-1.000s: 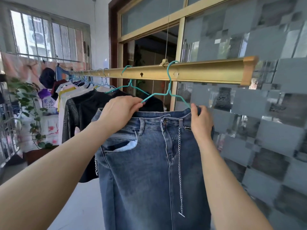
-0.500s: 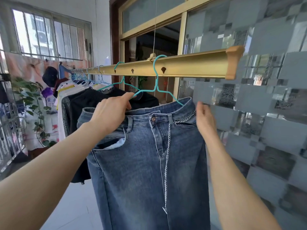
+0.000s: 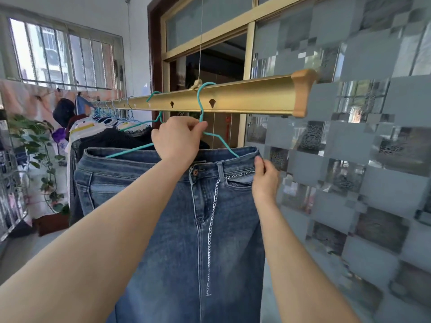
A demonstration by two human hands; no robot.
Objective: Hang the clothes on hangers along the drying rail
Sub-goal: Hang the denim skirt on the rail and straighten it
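Blue jeans [image 3: 177, 229] with a silver chain hang from a teal wire hanger [image 3: 217, 138] whose hook is over the gold drying rail [image 3: 245, 99]. My left hand [image 3: 177, 141] grips the hanger at its neck, just under the rail. My right hand [image 3: 264, 180] pinches the right end of the jeans' waistband near the belt loop. The hanger's arms run inside the waistband. A second teal hanger [image 3: 156, 103] with a black garment [image 3: 114, 141] hangs just behind.
Several more clothes on hangers [image 3: 93, 127] fill the rail toward the far left. The rail's capped end [image 3: 303, 92] is to the right, close to a frosted patterned glass wall [image 3: 349, 159]. A leafy plant [image 3: 30, 145] and barred window [image 3: 60, 54] stand at left.
My left hand moved from the jeans' waistband up to the hanger's neck. My right hand slid down to pinch the waistband's right end. The jeans now hang level and square to me.
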